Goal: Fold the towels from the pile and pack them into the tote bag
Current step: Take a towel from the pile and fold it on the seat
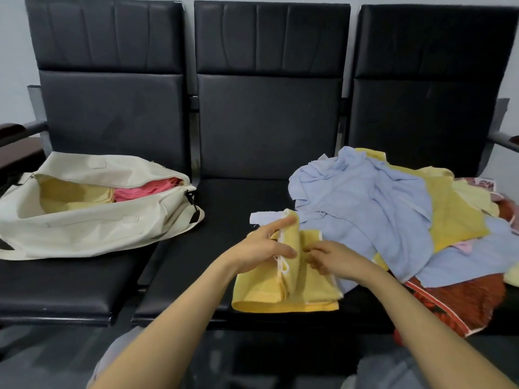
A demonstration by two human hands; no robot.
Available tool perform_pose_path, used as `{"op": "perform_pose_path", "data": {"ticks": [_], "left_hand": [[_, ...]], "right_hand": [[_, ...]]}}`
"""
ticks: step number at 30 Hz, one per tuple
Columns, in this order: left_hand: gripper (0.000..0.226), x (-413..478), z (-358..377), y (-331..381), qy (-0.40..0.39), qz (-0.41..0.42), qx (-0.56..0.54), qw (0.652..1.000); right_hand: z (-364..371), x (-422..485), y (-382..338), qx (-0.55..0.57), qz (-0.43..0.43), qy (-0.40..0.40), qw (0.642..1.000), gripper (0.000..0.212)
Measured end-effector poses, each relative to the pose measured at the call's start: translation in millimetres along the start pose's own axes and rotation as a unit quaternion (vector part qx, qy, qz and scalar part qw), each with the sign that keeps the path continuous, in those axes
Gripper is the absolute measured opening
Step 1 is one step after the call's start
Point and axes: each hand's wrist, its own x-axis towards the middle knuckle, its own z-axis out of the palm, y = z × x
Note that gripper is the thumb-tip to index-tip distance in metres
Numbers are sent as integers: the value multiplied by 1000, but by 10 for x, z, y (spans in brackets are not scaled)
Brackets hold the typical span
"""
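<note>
- Yellow terry cloth with white edging: one yellow towel [286, 293] lies partly folded on the middle seat [196, 276] of a black padded bench, near the seat's front edge.
- The left hand [266, 248] pinches a raised ridge of this towel between the thumb and a stretched forefinger.
- A white label [264, 217] sticks out beyond those fingertips.
- The right hand [334, 259] sits on the other side of the ridge, fingers curled into the cloth and gripping it.
- The tote bag [84, 228], cream canvas, lies on its side on the left seat with its zipped mouth gaping open, well apart from the towel being folded.
- Inside the bag, folded yellow towels [73, 196] fill the left part and folded pink towels [140, 189] the right, packed side by side.
- The pile [449, 220] covers the right seat and spills onto the middle one.
- A light blue towel [365, 206] is on top of the pile, and its edge reaches the yellow towel under the right hand.
- A red patterned towel [463, 301] lies lowest in the pile and hangs over the front of the seat.
</note>
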Motion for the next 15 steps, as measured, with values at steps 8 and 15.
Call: {"op": "perform_pose_path", "data": {"ticks": [8,15], "left_hand": [[39,103,240,-70,-2,-14,-72,997],[30,-14,-60,-166,185,32,193,963]], "right_hand": [[-76,38,9,169,93,58,980,34],[5,32,-46,1,17,101,995,10]]}}
